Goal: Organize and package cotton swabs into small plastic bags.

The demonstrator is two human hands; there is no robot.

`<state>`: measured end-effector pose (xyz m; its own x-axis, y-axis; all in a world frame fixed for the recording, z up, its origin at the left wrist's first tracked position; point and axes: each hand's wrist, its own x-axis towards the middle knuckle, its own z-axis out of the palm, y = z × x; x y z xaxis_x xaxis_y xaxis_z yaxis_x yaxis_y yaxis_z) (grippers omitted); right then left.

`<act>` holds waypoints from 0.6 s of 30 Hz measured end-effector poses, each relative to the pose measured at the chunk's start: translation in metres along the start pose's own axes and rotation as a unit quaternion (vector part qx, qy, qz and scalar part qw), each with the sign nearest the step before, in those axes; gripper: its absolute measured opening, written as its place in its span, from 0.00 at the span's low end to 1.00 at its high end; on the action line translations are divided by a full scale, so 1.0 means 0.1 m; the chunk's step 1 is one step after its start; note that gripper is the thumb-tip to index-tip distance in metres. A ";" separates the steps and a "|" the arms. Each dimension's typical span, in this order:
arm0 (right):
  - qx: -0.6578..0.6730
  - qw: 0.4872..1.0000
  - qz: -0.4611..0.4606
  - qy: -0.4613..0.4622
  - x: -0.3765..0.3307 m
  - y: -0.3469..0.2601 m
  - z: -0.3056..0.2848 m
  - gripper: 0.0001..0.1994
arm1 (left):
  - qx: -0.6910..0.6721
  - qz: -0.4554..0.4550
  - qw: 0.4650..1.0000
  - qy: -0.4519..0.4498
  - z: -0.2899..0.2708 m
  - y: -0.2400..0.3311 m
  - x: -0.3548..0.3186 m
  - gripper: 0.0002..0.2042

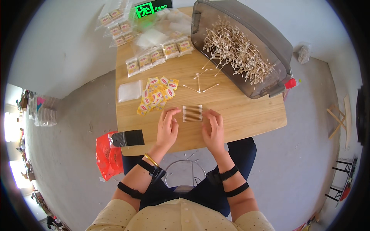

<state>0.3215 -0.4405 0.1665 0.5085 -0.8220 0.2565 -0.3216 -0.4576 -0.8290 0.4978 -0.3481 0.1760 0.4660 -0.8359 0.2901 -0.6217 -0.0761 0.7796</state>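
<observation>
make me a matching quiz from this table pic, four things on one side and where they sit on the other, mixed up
Things:
1. row of cotton swabs
2. grey plastic bin
3. yellow sachets
4. black-and-red bag

Places:
A. hanging off the table's near left edge
B. far right of the table, full of loose swabs
C. between the left hand and right hand
D. in a pile on the wood, left of centre

Pairs: 1-C, 2-B, 3-D, 4-A

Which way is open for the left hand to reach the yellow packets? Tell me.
Probably straight ahead: the left hand rests just short of the yellow packets, with only bare table between them.
</observation>
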 end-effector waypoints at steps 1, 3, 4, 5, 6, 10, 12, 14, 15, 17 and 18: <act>-0.018 1.000 -0.008 -0.013 -0.02 0.01 -0.01 0.20 | 0.018 0.013 1.000 -0.002 -0.01 -0.05 -0.04 0.20; -0.047 0.998 -0.033 -0.035 -0.06 0.02 -0.02 0.20 | 0.031 0.021 0.999 -0.016 -0.05 -0.08 -0.10 0.20; -0.060 0.996 -0.052 -0.043 -0.08 0.04 -0.03 0.20 | 0.025 0.017 0.999 -0.028 -0.06 -0.10 -0.14 0.20; -0.070 0.994 -0.070 -0.054 -0.09 0.02 -0.02 0.20 | 0.021 0.010 0.999 -0.040 -0.09 -0.10 -0.18 0.21; -0.086 0.991 -0.081 -0.060 -0.09 0.00 -0.01 0.21 | 0.026 0.010 0.999 -0.040 -0.10 -0.12 -0.19 0.20; -0.136 0.980 -0.117 -0.083 -0.08 -0.04 0.01 0.23 | 0.058 0.028 0.997 -0.043 -0.09 -0.11 -0.18 0.19; -0.156 0.976 -0.122 -0.088 -0.07 -0.06 0.01 0.24 | 0.064 0.037 0.996 -0.045 -0.08 -0.12 -0.17 0.18; -0.170 0.973 -0.124 -0.090 -0.06 -0.08 0.02 0.24 | 0.062 0.037 0.996 -0.042 -0.08 -0.14 -0.17 0.17; -0.174 0.972 -0.126 -0.092 -0.06 -0.08 0.02 0.24 | 0.065 0.041 0.996 -0.039 -0.08 -0.14 -0.17 0.17; -0.180 0.971 -0.130 -0.093 -0.07 -0.07 0.03 0.23 | 0.072 0.052 0.995 -0.034 -0.08 -0.13 -0.17 0.16; -0.176 0.971 -0.131 -0.092 -0.06 -0.07 0.03 0.23 | 0.073 0.052 0.995 -0.040 -0.08 -0.13 -0.16 0.16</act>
<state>0.3231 -0.4309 0.1692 0.7334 -0.6025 0.3149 -0.3987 -0.7564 -0.5186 0.5033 -0.3293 0.1661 0.3459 -0.8838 0.3150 -0.7513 -0.0598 0.6572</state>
